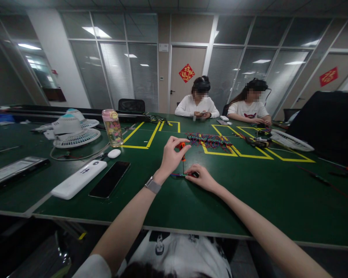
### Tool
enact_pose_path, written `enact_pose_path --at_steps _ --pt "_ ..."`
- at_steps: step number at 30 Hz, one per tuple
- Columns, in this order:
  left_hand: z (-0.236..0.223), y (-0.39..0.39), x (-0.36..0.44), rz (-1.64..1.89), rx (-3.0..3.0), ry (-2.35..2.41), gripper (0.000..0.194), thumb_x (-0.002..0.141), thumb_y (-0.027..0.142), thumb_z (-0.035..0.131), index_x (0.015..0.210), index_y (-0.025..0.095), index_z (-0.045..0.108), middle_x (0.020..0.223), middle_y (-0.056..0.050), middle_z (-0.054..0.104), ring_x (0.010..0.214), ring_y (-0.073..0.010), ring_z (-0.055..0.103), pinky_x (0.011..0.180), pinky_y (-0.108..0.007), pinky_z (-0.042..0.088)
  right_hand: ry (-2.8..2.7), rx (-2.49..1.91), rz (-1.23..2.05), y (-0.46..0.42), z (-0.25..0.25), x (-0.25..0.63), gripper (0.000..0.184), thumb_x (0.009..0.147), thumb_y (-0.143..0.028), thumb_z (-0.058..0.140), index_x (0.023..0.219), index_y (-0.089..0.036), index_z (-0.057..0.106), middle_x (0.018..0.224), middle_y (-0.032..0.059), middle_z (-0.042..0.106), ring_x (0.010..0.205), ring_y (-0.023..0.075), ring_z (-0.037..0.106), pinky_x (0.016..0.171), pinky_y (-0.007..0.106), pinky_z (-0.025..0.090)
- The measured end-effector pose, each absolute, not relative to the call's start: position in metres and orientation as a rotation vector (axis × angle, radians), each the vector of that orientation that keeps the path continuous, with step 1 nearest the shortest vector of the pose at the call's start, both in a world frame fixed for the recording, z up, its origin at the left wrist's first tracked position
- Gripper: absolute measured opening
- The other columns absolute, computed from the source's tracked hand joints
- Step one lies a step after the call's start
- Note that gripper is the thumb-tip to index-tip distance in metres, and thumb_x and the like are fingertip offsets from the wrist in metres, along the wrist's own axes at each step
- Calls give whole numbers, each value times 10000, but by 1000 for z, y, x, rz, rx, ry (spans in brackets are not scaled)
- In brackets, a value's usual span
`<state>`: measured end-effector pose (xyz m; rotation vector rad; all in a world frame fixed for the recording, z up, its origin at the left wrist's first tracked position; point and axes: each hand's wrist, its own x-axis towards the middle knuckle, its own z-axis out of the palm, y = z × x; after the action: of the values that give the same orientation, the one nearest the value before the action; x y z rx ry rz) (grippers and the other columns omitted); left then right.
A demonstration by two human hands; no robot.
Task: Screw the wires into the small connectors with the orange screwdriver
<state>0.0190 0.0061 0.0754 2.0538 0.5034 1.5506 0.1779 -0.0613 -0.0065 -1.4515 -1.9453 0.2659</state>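
Note:
My left hand (174, 154) grips the orange handle of a screwdriver (183, 157), which stands upright with its thin shaft pointing down. Its tip meets a small green circuit board (179, 175) with wires, lying on the green table top (162, 208). Low over the table, my right hand (201, 177) pinches the right end of that board, its fingertips close to the screwdriver's tip. Just behind both hands lies a row of several similar small boards (210, 142) with red and blue wires.
To the left are a black phone (110, 179), a white power bank (79, 179), a white earphone case (114, 153), a drink bottle (112, 128) and white fans (75, 129). Yellow tape (135, 147) marks the table. Two people (197, 102) sit across; a dark screen (327, 131) stands right.

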Motion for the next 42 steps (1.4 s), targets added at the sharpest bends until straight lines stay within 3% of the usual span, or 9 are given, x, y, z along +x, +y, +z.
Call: enact_pose_path --at_steps 4,6,11,18,25,30,36,42 --pt "77 5 19 1481 2044 417 261 905 216 476 1086 237 662 1069 -47 586 1002 -151 566 858 -262 467 -1945 -1453 268 -61 -7 179 129 792 -256 657 882 -192 722 804 50 653 789 186 567 755 325 435" --pt "77 6 20 1397 1977 352 303 919 189 429 1138 233 633 1048 -44 620 964 -141 590 831 -257 479 -1940 -1450 270 -61 -7 179 127 792 -259 658 880 -193 722 796 47 649 784 184 567 748 321 436" --pt "76 7 20 1456 1961 431 222 834 247 597 1035 215 686 930 -33 605 835 -130 596 754 -236 493 -1929 -1450 276 -61 -7 179 137 788 -255 666 896 -190 718 789 44 649 774 182 568 743 319 437" --pt "73 10 22 1401 1924 384 321 914 179 421 1162 218 622 1089 -53 617 979 -142 596 859 -260 474 -1966 -1452 255 -61 -9 180 130 793 -268 662 884 -190 713 804 49 650 797 189 570 765 329 439" --pt "74 6 22 1520 2007 460 223 828 257 608 1035 225 684 973 -42 580 897 -142 583 787 -241 490 -1971 -1443 243 -62 -7 180 122 804 -259 646 885 -197 712 820 51 661 806 189 578 768 329 443" --pt "74 5 22 1450 2015 376 298 917 205 443 1143 240 632 1042 -39 604 975 -136 578 874 -261 457 -1972 -1451 254 -62 -7 180 126 803 -260 647 889 -194 712 827 51 658 802 184 575 771 326 444" --pt "74 4 21 1510 2055 469 232 861 282 566 1061 227 670 958 -35 572 886 -138 575 800 -246 479 -1971 -1457 257 -63 -6 180 117 805 -251 648 888 -197 712 816 49 653 792 184 571 760 327 443" --pt "76 2 21 1476 2053 409 283 920 201 443 1132 222 628 1039 -45 606 966 -143 578 843 -252 458 -1975 -1453 254 -64 -4 178 125 810 -253 644 895 -192 712 836 56 661 803 185 572 769 328 443"
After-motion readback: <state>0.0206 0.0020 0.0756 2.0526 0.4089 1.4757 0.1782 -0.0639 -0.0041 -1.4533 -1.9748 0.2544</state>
